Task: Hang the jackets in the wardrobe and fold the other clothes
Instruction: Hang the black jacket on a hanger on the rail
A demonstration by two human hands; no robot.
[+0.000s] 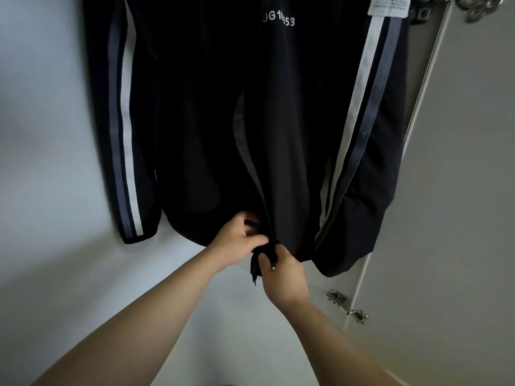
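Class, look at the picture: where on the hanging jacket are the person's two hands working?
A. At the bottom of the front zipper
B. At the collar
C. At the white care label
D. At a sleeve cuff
A: the left hand and right hand both pinch the black jacket at its bottom hem, where the zipper ends.

jacket [217,121] top cut off by frame edge; chest print partly lost in a fold; care label [388,5] text too small to read.
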